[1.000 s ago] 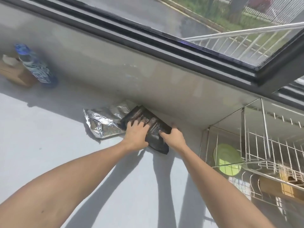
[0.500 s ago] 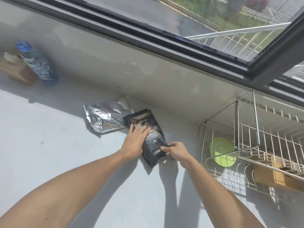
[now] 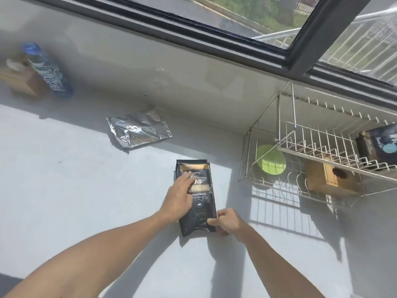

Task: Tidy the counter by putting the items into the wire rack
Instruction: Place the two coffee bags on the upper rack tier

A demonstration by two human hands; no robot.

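A black pouch with gold lettering point(image 3: 200, 203) lies on the grey counter point(image 3: 64, 190) in front of me. My left hand point(image 3: 178, 195) rests flat on its left side, fingers spread. My right hand point(image 3: 228, 221) pinches its lower right corner. A crumpled silver foil bag point(image 3: 139, 131) lies farther back near the wall. The two-tier wire rack point(image 3: 322, 147) stands at the right. Its lower tier holds a green plate point(image 3: 270, 160) and a wooden box point(image 3: 330, 179); a dark pouch point(image 3: 378, 145) sits on the upper tier.
A blue bottle point(image 3: 48, 70) leans next to a brown cardboard box point(image 3: 19, 80) at the far left against the wall. A dark-framed window point(image 3: 214, 33) runs above the counter's back wall.
The black pouch has been slid away from the wall and the foil bag toward me and to the right. My view has swung right, so more of the rack shows.
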